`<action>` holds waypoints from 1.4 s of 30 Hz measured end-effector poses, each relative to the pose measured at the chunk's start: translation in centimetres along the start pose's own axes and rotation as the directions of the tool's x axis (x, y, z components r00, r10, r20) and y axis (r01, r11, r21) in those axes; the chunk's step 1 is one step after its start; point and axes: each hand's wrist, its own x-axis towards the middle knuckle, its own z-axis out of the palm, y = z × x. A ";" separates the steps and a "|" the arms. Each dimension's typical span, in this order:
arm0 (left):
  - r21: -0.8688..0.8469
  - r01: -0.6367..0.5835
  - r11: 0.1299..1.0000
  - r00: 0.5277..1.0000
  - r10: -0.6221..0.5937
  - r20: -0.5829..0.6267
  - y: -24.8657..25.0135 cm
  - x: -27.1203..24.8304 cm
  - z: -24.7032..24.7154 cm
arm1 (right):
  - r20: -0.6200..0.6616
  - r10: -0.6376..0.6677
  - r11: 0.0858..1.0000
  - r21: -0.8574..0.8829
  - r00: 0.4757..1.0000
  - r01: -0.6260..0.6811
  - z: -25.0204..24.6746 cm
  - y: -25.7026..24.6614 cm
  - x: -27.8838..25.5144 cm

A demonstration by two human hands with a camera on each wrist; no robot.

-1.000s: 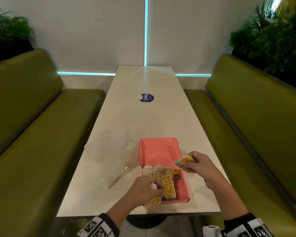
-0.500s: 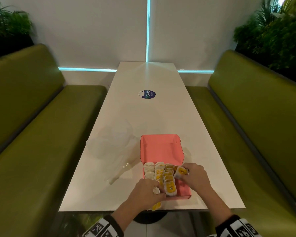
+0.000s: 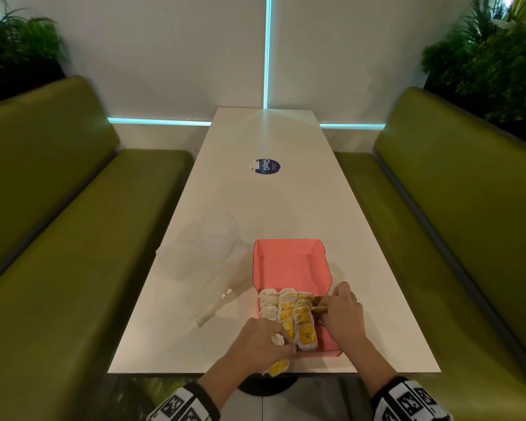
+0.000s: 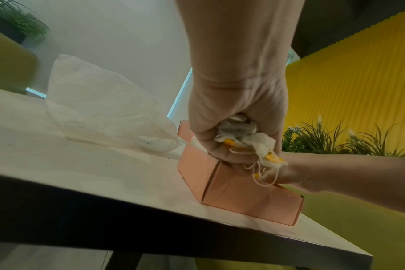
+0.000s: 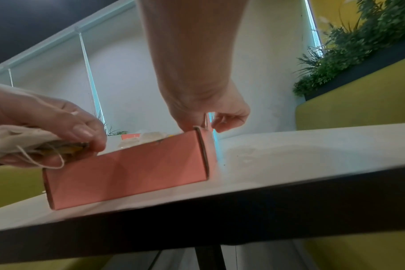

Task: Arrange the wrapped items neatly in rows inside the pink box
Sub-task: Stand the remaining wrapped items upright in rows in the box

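The rectangular pink box (image 3: 289,262) of thin folded card sat at the near right of the smooth white table (image 3: 255,202), holding rows of wrapped items (image 3: 298,317). The left hand (image 3: 257,341) clenched a crumpled bunch of sachets (image 4: 243,135) with strings. The right hand (image 3: 342,314) reached into the box's right side; its finger state could not be determined.

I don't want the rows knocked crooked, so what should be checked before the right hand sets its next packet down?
1. Pink box flat on the table: ok.
2. Filled rows straight, packets upright: ok.
3. Free slot beside the right wall: ok, the right side has room.
4. Right hand holds one packet: cannot tell, fingers hide it.
5. Left hand grips its spare packets securely: ok.
6. Strings clear of the box: not ok, they dangle over its near wall.
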 end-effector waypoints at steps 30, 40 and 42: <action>-0.020 0.010 1.000 1.000 -0.010 0.008 0.0 -0.5 -0.1 | 0.226 -0.004 0.995 -0.093 0.974 0.026 1.5 1.1 -0.4; -0.021 0.015 1.000 1.000 -0.015 0.013 -0.1 -0.7 -0.2 | 0.256 -0.021 0.984 -0.164 0.966 0.065 1.9 1.1 -0.5; -0.012 0.013 1.000 1.000 -0.013 0.020 -0.1 -0.8 -0.3 | 0.270 -0.024 0.985 -0.156 0.963 0.069 1.8 0.9 -0.6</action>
